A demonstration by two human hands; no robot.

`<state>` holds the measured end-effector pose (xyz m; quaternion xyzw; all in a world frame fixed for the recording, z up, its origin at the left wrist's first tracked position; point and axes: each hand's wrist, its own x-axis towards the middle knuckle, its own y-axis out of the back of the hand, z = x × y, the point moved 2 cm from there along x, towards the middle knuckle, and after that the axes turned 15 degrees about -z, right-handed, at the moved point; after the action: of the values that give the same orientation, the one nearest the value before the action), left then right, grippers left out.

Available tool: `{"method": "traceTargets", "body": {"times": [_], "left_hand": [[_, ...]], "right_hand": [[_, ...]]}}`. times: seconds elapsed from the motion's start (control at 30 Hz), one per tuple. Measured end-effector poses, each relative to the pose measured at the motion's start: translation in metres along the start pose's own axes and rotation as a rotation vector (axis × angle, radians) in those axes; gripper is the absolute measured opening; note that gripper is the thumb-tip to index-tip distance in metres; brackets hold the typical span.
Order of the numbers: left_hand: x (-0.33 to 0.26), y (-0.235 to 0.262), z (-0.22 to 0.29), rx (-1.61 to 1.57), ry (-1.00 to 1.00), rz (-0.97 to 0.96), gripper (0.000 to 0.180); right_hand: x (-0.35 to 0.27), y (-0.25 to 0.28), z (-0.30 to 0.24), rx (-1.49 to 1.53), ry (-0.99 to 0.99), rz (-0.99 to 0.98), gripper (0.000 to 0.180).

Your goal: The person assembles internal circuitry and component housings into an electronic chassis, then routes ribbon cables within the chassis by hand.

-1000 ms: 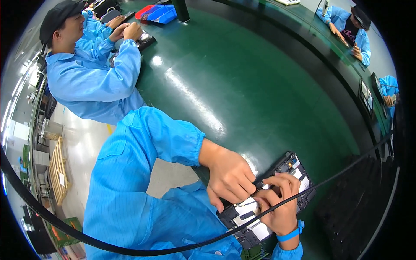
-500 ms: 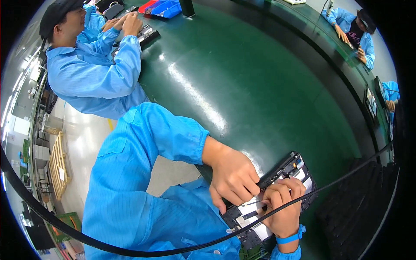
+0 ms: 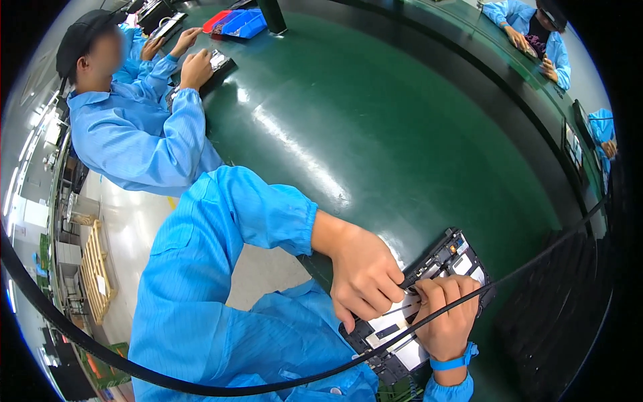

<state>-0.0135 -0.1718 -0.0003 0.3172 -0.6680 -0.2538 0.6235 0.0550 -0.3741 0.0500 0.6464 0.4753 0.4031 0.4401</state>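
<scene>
An opened, flat electronic device [image 3: 408, 353] with a black frame and silver-white panels lies tilted on the near right of the green table. My left hand [image 3: 365, 273] is over its left side, fingers curled down at the inner edge and thumb by the near left corner. Whatever those fingers hold is hidden beneath them. Across the panels, my right hand [image 3: 447, 311] has its fingers bent and pressed together. A thin dark wire-like strip [image 3: 400, 309] runs between the two hands; its ends are hidden. A blue band [image 3: 455, 360] circles my right wrist.
A black cable [image 3: 268, 388] arcs across the foreground, passing in front of my right hand. On the green table [image 3: 375, 134], red and blue bins [image 3: 242, 23] stand far left. A co-worker [image 3: 134, 127] handles a black device there. Dark material [image 3: 549, 321] lies at right.
My right hand has shifted slightly right over the device, and more of the thin strip shows. My left hand has barely moved. The co-worker's hands have come apart.
</scene>
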Motion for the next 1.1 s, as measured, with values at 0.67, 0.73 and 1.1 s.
{"method": "traceTargets", "body": {"times": [0.67,0.73,1.1], "left_hand": [[-0.011,0.006,-0.021,0.031,0.1,-0.008,0.049],[-0.01,0.006,-0.022,0.018,0.122,-0.015,0.049],[-0.013,0.01,-0.024,-0.024,0.104,-0.043,0.044]], "right_hand": [[0.008,0.003,0.004,0.143,-0.111,0.043,0.02],[0.011,0.003,0.004,0.148,-0.099,0.072,0.021],[0.025,0.003,0.016,0.306,-0.139,0.024,0.015]]}}
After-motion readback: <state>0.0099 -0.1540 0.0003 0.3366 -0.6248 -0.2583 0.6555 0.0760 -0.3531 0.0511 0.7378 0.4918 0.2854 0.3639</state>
